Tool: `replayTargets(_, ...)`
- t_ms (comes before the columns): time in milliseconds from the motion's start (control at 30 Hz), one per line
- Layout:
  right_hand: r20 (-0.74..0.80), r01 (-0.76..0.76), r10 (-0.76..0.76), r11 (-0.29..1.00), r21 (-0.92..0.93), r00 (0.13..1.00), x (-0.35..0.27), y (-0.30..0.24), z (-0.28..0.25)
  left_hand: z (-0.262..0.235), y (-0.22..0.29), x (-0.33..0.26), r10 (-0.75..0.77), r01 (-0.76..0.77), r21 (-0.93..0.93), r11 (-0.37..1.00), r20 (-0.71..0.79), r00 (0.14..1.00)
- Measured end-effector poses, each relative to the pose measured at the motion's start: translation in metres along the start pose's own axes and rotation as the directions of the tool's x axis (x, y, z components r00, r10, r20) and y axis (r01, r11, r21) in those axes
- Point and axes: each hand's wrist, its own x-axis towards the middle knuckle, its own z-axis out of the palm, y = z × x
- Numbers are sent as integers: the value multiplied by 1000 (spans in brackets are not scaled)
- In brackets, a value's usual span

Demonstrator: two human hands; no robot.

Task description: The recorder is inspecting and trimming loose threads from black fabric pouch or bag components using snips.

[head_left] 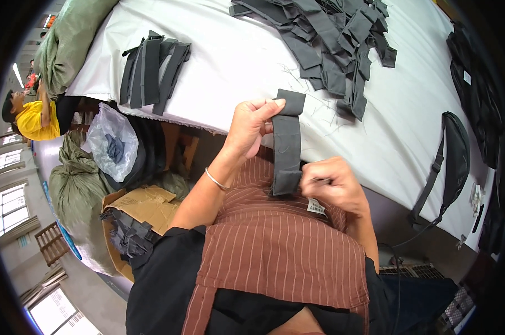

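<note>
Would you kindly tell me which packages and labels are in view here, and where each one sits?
White label: small rectangle on the striped brown apron, just below the right hand.
Clear plastic bag: crumpled, left of the table, dark fabric inside.
Cardboard box: brown, open, below the bag.
Green sack: bulging, far left.

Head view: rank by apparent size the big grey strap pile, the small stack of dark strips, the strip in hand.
1. Big grey strap pile, spread widest across the white table.
2. Small stack of dark strips.
3. Strip in hand, held by left hand and right hand.
The held strip is nearer the camera, so 2 versus 3 is unsure.
</note>
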Motion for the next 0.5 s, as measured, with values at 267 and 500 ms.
replayTargets(267, -672, 124, -111, 992, -28, 732, 43, 12, 0, 6, -23, -1, 51, -7, -162, 987, 273, 961)
replayTargets(500, -616, 145, -43, 983, 116, 786, 26, 20, -10, 2, -25, -21, -70, 266, -338, 903, 495, 866)
